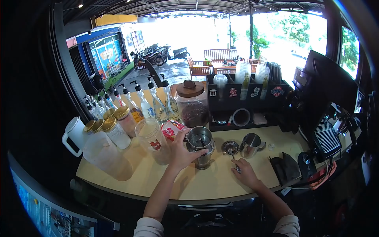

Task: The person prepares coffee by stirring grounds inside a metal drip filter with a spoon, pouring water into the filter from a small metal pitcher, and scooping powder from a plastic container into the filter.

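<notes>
- Clock hub set at the metal cup (199, 138), which sits on the near half of the pale worktop (221, 185).
- Left hand (184, 153), 7 to 8 o'clock: I read it as clamped on the cup, thumb across the near side. Fingertips behind the wall are hidden from me.
- Cup stands over a shiny vessel (203, 162); the thumb covers part of the join, so I cannot tell whether the cup is nested in it or resting on it. Dark marks inside the cup: contents or reflection, unclear.
- Right hand (245, 173), 4 o'clock: fingers together on a thin metal handle (233, 155), partly covered by them. I cannot tell whether it joins the round metal dish (227, 143) or only overlaps it.
- Metal pitcher (250, 146), 3 o'clock, just beside the dish.
- Clear jar (157, 155), 9 o'clock; red packet (173, 128), 10 o'clock, partly behind it.
- Wooden-lidded jar (191, 103), 12 o'clock; its dark contents I cannot identify.
- Display (51, 209), 8 o'clock: cut off by the view's dark border.
</notes>
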`<action>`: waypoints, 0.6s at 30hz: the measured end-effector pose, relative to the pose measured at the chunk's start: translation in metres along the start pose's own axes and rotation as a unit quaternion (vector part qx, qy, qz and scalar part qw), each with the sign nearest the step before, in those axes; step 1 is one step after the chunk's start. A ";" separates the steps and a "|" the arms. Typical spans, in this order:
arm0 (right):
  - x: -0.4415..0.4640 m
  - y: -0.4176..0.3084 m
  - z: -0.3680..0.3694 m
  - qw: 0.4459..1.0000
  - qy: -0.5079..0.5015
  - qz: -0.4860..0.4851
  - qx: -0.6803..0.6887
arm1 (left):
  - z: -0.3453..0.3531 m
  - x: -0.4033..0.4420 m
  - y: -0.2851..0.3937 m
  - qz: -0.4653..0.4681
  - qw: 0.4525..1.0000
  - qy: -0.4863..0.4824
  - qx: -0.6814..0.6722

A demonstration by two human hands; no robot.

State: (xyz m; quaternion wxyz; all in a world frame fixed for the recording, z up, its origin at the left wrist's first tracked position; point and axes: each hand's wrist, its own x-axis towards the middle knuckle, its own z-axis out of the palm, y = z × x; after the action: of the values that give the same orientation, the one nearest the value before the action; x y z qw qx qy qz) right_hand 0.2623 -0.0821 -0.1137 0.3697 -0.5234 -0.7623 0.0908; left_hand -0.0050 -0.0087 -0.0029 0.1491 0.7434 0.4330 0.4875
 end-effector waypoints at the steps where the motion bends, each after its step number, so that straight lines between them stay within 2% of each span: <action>1: 0.000 -0.001 0.000 1.000 0.004 -0.004 -0.015 | 0.001 -0.001 0.000 0.001 1.000 -0.001 0.000; 4: -0.002 0.002 0.005 0.999 0.001 -0.010 -0.045 | 0.003 -0.004 -0.005 -0.011 1.000 -0.003 -0.010; 10: 0.000 -0.008 0.005 0.999 0.006 0.006 -0.052 | -0.001 -0.012 -0.010 0.034 0.996 0.018 -0.076; 15: 0.036 -0.035 -0.013 0.996 0.081 -0.039 -0.022 | -0.031 -0.029 -0.024 0.150 0.975 0.144 -0.072; 16: 0.049 -0.047 -0.020 0.994 0.100 -0.050 -0.002 | -0.037 -0.036 -0.030 0.150 0.975 0.149 -0.067; 18: 0.077 -0.081 -0.034 0.990 0.112 -0.086 0.007 | -0.050 -0.044 -0.046 0.126 0.960 0.220 -0.123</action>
State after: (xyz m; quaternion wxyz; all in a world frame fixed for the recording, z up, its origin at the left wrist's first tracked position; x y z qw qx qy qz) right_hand 0.2119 -0.0591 -0.0114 0.4631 -0.4604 -0.7573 0.0052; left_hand -0.0767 -0.0269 -0.0347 0.0779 0.6422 0.2949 0.7033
